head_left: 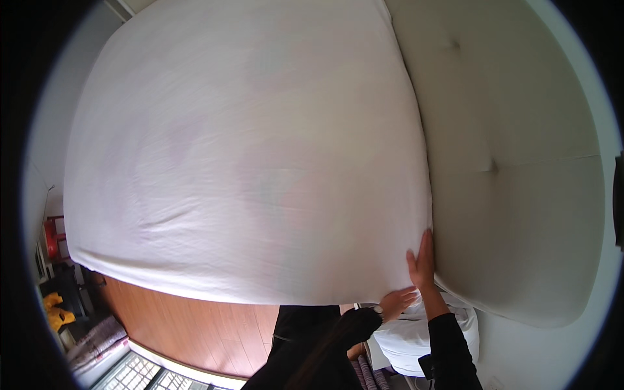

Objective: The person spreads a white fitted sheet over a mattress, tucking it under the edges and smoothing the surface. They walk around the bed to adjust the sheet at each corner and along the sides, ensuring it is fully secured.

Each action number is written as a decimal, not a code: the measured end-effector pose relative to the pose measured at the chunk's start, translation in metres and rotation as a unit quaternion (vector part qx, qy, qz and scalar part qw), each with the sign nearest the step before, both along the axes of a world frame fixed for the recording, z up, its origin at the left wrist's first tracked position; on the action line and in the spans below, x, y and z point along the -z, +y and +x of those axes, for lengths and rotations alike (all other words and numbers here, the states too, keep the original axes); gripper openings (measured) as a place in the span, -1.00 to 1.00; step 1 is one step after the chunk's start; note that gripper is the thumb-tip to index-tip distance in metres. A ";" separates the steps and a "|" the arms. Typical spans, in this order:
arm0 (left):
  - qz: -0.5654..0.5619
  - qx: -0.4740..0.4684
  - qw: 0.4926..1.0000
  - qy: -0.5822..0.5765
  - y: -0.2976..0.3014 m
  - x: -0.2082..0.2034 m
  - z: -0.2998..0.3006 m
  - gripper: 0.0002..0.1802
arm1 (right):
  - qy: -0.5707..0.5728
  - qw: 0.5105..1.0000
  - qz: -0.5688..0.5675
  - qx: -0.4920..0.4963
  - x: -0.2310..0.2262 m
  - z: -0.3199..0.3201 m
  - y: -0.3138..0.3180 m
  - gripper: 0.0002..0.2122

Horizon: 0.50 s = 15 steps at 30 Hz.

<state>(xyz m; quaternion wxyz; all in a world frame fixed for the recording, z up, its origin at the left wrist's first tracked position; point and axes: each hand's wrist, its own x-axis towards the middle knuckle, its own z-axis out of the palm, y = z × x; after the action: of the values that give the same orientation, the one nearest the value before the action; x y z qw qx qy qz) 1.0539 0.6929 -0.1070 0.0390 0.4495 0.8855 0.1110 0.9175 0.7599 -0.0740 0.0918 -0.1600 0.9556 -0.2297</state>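
Note:
A white fitted sheet covers a wide mattress, with faint coloured patches showing through and some creases near the front left. At the near right corner, my right hand presses along the mattress side beside the headboard, fingers stretched out and thumb apart. Just left of it, my left hand touches the sheet's corner edge with its fingers extended; a watch is on that wrist. The undersides of both hands are hidden.
A padded beige headboard stands against the mattress's right side. Below the corner is a bundle of white bedding. Wooden floor runs along the near side. At the left are a red chair, a yellow item and a window.

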 end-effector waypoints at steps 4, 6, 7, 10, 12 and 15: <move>0.127 0.048 0.947 -0.291 -0.071 -0.059 0.024 -0.56 | 0.002 0.997 -0.056 0.058 0.009 0.037 0.031 -0.40; 0.215 -0.174 0.942 -0.192 -0.132 -0.074 0.033 -0.52 | 0.030 0.996 -0.035 0.076 0.012 0.046 0.036 -0.44; 0.184 -0.292 0.923 -0.170 -0.157 -0.081 0.037 -0.49 | 0.030 0.995 -0.052 0.079 0.010 0.049 0.038 -0.45; 0.059 -0.242 0.969 -0.011 -0.200 -0.063 0.054 -0.42 | 0.012 0.993 -0.068 0.091 0.015 0.068 0.051 -0.48; 0.009 -0.240 0.968 -0.069 -0.197 -0.050 0.067 -0.38 | 0.011 0.993 -0.044 0.110 0.020 0.085 0.067 -0.52; 0.036 -0.227 0.970 -0.081 -0.183 -0.048 0.085 -0.30 | -0.068 0.951 -0.234 0.191 0.025 0.110 0.099 -0.50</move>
<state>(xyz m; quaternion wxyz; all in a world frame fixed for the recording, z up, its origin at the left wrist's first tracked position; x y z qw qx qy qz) 1.1392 0.5099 -0.0594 0.0686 0.2270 0.9538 0.1845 1.0280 0.8584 -0.0987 0.0705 0.0247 0.8793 -0.4704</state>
